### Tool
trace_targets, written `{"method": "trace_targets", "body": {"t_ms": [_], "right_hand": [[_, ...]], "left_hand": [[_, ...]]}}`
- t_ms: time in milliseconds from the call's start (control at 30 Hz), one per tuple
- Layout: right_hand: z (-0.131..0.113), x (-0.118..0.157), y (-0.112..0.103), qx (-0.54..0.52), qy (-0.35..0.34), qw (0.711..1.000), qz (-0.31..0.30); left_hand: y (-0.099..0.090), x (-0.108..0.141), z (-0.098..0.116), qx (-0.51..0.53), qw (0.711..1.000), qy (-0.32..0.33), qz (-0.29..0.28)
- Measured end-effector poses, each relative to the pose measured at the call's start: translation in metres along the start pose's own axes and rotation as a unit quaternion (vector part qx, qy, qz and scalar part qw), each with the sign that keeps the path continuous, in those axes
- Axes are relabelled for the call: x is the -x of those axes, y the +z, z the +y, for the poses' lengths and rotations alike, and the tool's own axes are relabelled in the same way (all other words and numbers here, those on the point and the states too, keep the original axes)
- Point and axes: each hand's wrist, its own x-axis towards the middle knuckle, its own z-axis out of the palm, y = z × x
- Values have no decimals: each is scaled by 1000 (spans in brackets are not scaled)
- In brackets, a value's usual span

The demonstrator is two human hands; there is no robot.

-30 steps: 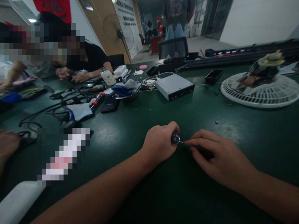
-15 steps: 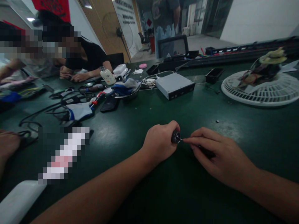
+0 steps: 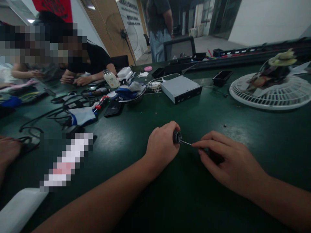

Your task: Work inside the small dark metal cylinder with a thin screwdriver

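Note:
My left hand (image 3: 162, 144) is wrapped round a small dark round part (image 3: 177, 137), whose hollow end faces right. From the right, my right hand (image 3: 220, 153) grips a thin metal tool (image 3: 186, 142) with its fingertips. The tip of the tool reaches the opening of the dark part; how deep it sits is too small to tell. The tool's handle is mostly hidden in my right palm. A tiny dark ring-like piece (image 3: 225, 125) lies on the green table (image 3: 136, 132) beyond my right hand.
Farther back are a grey drive box (image 3: 181, 88), a white fan grille (image 3: 269, 102), a black tray (image 3: 222, 78) and a bowl with cloth (image 3: 131, 94). Cables and a red screwdriver (image 3: 101, 102) lie left. Other people sit at the left; one person stands behind.
My left hand and the dark part have moved slightly left and away from my right hand, and more of the metal shaft shows. The standing person has shifted left.

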Motion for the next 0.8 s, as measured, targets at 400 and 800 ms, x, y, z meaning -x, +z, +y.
{"method": "trace_targets", "body": {"t_ms": [400,800], "right_hand": [[2,1,4,54,34,997,-40],[1,2,7,137,-6,987,-86]], "left_hand": [[0,-1,1,15,1000,6,10],[-6,-1,-2,60,978,47,193]]}}
